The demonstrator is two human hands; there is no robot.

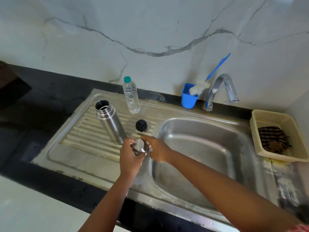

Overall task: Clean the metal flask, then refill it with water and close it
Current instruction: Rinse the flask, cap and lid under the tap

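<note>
Flask (110, 122) stands open on the drainboard (80, 148), stopper (141, 125) beside it. Left hand (129, 158) grips the steel cup lid (139, 147); right hand (158, 149) probably just touches it. Flask: rigid, light when empty, slippery wet; grab mid-body

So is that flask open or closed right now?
Open. The flask stands upright on the drainboard, its mouth uncovered; the black stopper lies beside it.

Silver flask (110, 121), blue cup (189, 97) (brush handle too), striped cloth (272, 138)
</note>
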